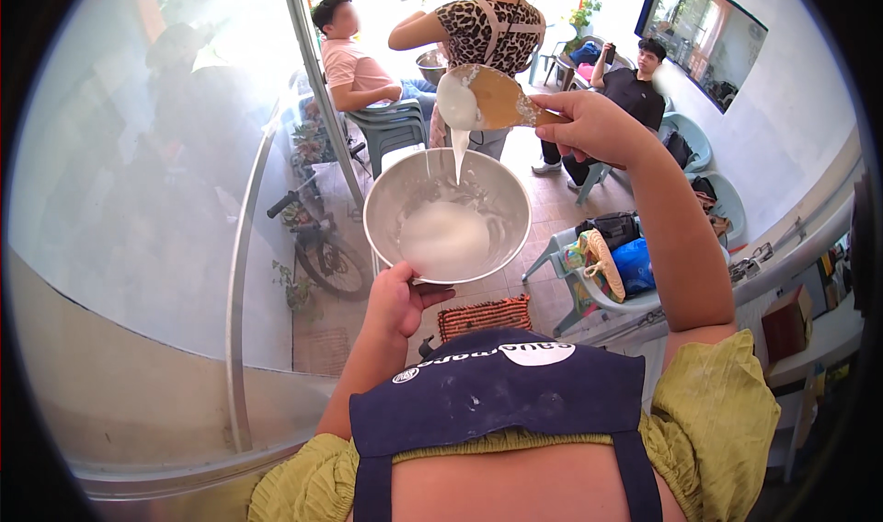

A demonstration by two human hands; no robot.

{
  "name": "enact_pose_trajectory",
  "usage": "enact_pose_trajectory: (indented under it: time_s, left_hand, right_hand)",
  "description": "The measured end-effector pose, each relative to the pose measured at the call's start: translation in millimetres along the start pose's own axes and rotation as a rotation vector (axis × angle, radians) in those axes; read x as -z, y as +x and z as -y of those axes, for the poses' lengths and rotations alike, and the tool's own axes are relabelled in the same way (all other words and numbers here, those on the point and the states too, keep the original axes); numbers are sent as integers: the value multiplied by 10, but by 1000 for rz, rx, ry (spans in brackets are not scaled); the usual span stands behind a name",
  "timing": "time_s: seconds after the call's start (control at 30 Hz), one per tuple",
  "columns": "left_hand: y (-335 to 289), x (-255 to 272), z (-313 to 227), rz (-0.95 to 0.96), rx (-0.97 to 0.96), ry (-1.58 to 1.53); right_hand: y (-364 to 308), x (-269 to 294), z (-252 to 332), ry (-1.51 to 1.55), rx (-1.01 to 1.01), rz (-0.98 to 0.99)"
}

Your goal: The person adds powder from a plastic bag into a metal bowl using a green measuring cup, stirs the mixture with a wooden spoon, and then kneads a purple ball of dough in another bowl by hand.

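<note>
My left hand (400,303) grips a metal mixing bowl (513,211) at its near-left rim, with fingers curled under its base. The bowl is tilted a little toward me, and a pool of thick white batter (446,239) lies in its bottom, with smears up the wall. Above the far rim, my right hand (596,128) is closed round the handle of a wide wooden rice paddle (504,99). White batter coats the paddle's left end, and a thick ribbon of it (460,154) hangs down into the bowl.
A person in a leopard-print top (489,34) stands beyond the bowl, near another bowl (430,62). Two seated people flank that person. At right, a plastic chair (575,287) holds bags. A bicycle (326,260) stands behind the glass-door frame (248,246) on the left; an orange-black mat (485,317) lies below.
</note>
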State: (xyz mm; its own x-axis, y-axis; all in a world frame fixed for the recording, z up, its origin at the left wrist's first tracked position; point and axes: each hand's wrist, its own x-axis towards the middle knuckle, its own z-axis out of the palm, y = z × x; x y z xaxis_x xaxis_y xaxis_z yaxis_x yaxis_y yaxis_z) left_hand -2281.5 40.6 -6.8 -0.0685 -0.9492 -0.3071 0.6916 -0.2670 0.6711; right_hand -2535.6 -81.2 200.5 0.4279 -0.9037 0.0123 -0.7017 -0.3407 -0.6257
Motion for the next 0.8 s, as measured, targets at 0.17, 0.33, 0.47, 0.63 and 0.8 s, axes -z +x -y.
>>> enact_pose_trajectory:
  time_s: [0.17,0.33,0.47,0.63,0.8]
  left_hand:
    - [-23,-31,-5,-1,8,4]
    - [-11,-20,3,5,16,7]
    - [7,-23,16,3,24,44]
    - [10,-16,13,-10,34,50]
    - [13,-24,23,-14,37,46]
  right_hand:
    - [-69,-51,69,8,8,-29]
    - [-95,-70,81,-8,15,-31]
    - [-70,-82,-11,17,32,-45]
    - [-83,-98,12,31,16,-34]
    - [-95,-102,31,1,1,-38]
